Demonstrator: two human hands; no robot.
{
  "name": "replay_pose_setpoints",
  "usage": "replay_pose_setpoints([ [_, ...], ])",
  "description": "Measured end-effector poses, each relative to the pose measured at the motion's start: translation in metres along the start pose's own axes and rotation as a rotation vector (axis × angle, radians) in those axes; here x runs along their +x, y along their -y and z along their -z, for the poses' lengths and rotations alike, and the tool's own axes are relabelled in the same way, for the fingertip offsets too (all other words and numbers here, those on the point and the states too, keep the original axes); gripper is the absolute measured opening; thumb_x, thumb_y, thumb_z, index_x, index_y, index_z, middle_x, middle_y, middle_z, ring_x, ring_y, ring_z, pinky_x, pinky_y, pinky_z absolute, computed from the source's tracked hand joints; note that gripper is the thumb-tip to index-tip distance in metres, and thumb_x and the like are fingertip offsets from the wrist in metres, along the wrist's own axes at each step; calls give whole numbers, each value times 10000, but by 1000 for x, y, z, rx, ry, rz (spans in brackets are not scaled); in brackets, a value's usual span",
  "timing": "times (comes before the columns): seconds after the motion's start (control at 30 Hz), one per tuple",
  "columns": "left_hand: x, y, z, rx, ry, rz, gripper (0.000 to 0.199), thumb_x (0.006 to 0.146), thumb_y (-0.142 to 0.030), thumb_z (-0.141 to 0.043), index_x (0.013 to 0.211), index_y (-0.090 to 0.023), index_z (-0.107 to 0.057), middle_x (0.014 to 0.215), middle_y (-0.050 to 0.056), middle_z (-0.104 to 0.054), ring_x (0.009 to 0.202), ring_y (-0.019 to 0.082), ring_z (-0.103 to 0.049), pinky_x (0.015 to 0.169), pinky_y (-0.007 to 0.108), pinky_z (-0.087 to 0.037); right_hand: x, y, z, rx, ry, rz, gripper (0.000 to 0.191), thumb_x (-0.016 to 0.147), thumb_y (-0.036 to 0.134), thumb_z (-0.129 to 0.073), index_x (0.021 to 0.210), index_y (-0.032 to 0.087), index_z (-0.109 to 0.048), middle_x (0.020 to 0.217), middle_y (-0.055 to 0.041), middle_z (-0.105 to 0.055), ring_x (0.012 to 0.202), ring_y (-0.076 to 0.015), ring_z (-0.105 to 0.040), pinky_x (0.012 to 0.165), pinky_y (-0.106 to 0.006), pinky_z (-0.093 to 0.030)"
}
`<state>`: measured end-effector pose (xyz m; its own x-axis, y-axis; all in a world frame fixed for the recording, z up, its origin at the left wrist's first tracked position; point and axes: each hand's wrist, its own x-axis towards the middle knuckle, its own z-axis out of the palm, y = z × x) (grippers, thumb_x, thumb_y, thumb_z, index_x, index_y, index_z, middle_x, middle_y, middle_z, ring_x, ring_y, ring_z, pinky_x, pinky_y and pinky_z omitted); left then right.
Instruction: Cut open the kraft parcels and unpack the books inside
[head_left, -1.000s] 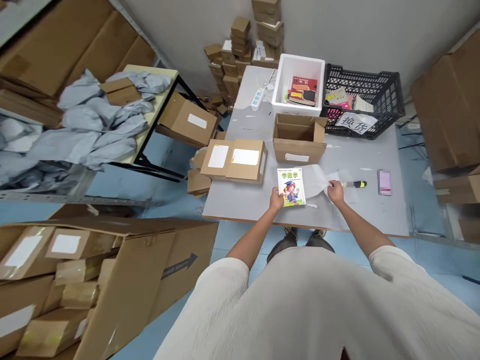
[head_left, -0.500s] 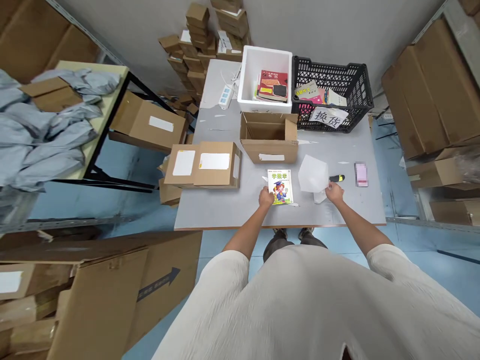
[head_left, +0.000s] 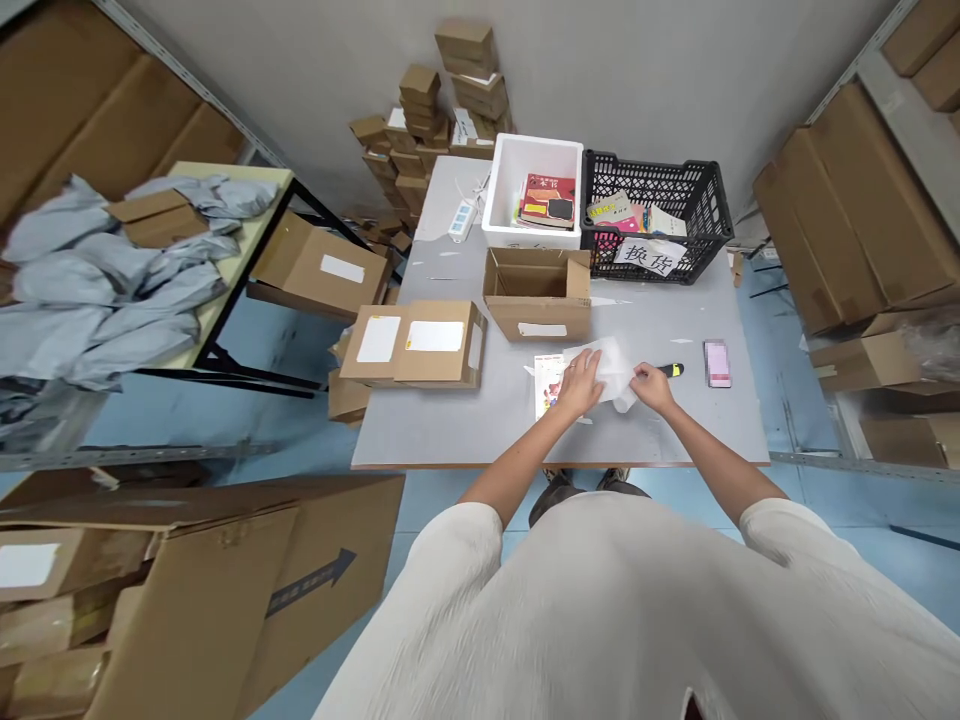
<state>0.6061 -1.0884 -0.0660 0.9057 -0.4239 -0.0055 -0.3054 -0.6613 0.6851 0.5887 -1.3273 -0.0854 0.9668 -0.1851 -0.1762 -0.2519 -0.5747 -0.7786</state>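
Note:
My left hand (head_left: pixel 582 384) lies with spread fingers on a white translucent sheet (head_left: pixel 616 366), which partly covers a colourful booklet (head_left: pixel 547 384) on the grey table. The fingers of my right hand (head_left: pixel 651 386) are pinched on the sheet's right edge. Just beyond that hand is a black and yellow tool (head_left: pixel 673 370). An open cardboard box (head_left: pixel 543 329) stands behind the booklet.
Two closed cartons (head_left: pixel 411 345) are on the table's left part. At the back stand a white bin (head_left: pixel 532 238) with books and a black crate (head_left: pixel 705 235). A phone (head_left: pixel 717 364) lies at the right. Grey parcels (head_left: pixel 112 290) cover a side table.
My left hand has let go of the booklet's edge and moved right onto the sheet. The sheet has shifted left over the booklet, with my right hand drawn slightly left. The view has tilted slightly.

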Motion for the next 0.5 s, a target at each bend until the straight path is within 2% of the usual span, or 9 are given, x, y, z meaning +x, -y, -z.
replay_pose_setpoints([
  [0.07, 3, 3, 2, -27, 45, 57, 783, 948, -297, -748, 1672, -223, -460, 1713, 186, -485, 1564, 409, -480, 1252, 556, -441, 0, 14, -3, 167, 67, 13, 145, 672, 343, -662, 781, 250, -640, 812, -15, -718, 780, -226, -628, 772, -342, -523],
  [0.13, 4, 6, 6, -66, 74, 77, 748, 939, -330, -777, 1633, -230, -517, 1635, 168, -581, 1508, 401, -543, 1232, 533, -461, 1, 27, -8, 308, 149, 17, 195, 659, 375, -703, 788, 244, -638, 832, -11, -714, 759, -207, -617, 735, -327, -518],
  [0.27, 1, 7, 18, -137, 91, 89, 319, 987, -361, -715, 1275, -230, -759, 1263, 99, -786, 1221, 340, -714, 1068, 434, -555, 3, 51, -24, 423, 254, 6, 326, 661, 438, -789, 890, 249, -653, 866, -4, -716, 764, -198, -629, 710, -316, -530],
  [0.37, -3, 6, 31, -188, 8, 107, 175, 1005, -308, -663, 1088, -235, -799, 1111, 65, -813, 1081, 296, -745, 968, 377, -571, 2, 65, -33, 389, 235, 54, 404, 689, 473, -806, 998, 254, -664, 943, -23, -728, 840, -219, -657, 746, -338, -562],
  [0.43, -5, 7, 42, -220, -68, 142, 178, 1012, -285, -647, 1072, -237, -808, 1078, 56, -824, 1031, 281, -750, 926, 358, -570, 2, 74, -31, 312, 179, 131, 476, 727, 478, -810, 1128, 248, -691, 1098, -63, -739, 927, -236, -668, 795, -363, -580],
  [0.5, -5, 11, 57, -234, -131, 163, 202, 1023, -270, -631, 1098, -236, -816, 1063, 49, -833, 1006, 273, -750, 906, 348, -566, 4, 86, -24, 224, 145, 231, 631, 771, 483, -824, 1342, 257, -681, 1286, -101, -706, 964, -241, -661, 816, -385, -590],
])
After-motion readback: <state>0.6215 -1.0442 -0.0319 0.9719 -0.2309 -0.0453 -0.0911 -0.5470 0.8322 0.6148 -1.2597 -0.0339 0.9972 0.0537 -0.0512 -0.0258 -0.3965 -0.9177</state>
